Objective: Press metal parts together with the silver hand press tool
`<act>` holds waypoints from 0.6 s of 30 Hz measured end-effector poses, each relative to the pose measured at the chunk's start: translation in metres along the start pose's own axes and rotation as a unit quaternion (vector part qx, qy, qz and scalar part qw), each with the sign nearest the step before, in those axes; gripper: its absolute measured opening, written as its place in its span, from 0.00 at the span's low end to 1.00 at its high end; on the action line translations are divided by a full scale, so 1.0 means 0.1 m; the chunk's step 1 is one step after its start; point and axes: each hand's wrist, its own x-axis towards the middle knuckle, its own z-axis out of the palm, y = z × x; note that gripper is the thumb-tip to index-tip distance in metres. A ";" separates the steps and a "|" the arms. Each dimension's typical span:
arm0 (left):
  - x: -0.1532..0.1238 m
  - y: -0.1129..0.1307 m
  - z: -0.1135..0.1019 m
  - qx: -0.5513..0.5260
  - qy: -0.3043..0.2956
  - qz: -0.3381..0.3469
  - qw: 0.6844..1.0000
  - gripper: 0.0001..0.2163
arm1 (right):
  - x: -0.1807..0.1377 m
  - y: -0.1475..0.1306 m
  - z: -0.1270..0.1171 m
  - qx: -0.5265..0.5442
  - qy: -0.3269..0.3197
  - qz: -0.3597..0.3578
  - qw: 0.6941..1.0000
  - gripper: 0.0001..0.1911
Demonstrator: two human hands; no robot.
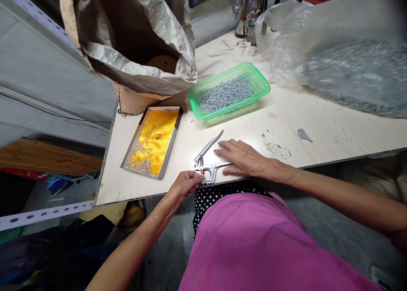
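Observation:
A metal hand tool with a spring and two splayed handles lies at the table's front edge. Its upper lever (208, 147) points up and away, and its lower frame (217, 165) has a round opening. At the tool's left end, beside a small red part (202, 172), the fingertips of my left hand (187, 182) are pinched together; whatever they grip is too small to name. My right hand (243, 159) lies over the end of the lower handle, fingers spread and stretched out. Between the handles is a gap.
Small metal pins fill a green basket (229, 111). More pins lie in a shallow box (165, 134) with a yellow inside. A large paper sack (136, 87) stands behind it. At the right sits a clear plastic bag (349, 70) of metal parts; a kettle (251, 7) is behind.

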 end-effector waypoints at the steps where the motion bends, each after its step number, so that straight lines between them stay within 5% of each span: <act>1: 0.00 0.00 0.01 -0.004 0.004 -0.001 1.000 0.18 | 0.04 0.05 -0.03 -0.007 -0.001 -0.001 1.000 0.37; 5: -0.01 0.03 0.02 0.000 0.009 0.004 1.000 0.14 | 0.25 0.18 -0.15 -0.030 -0.063 -0.014 0.997 0.54; 18: 0.00 -0.03 0.06 -0.010 0.028 0.017 0.999 0.16 | 0.37 0.13 -0.21 -0.080 -0.083 -0.023 0.993 0.38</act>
